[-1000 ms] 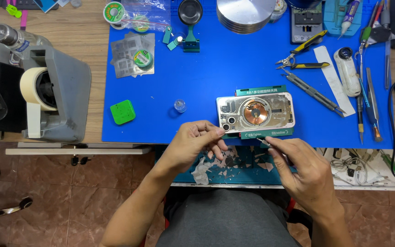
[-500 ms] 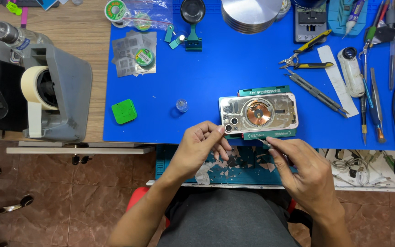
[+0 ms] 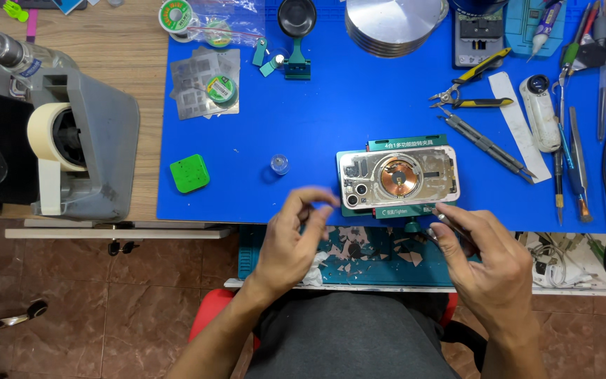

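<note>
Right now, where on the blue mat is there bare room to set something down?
The widest bare patch is mid-mat, bordered by the stencils, the metal discs and the phone. A smaller patch lies between the green block and the vial. The right edge, around the pliers and tweezers, is crowded.

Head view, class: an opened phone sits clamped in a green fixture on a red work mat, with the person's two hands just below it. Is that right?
Not quite: the work mat is blue, not red, as the head view shows. The opened phone does sit in the green fixture, with the left hand and right hand just below it.
</note>
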